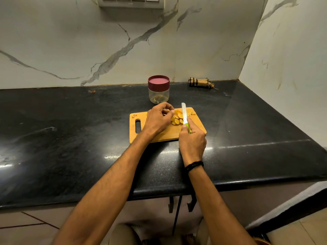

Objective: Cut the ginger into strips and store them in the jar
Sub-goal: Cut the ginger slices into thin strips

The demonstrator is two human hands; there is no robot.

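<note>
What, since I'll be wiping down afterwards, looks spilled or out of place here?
A small ginger scrap sits alone at the far left corner of the cutting board, apart from the sliced pile. An orange speck lies on the counter near the wall. Nothing else looks spilled.

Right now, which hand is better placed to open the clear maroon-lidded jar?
Probably left: the left hand is nearest the clear maroon-lidded jar, pinching only yellow ginger slices, while the right hand grips the green-handled white knife.
</note>
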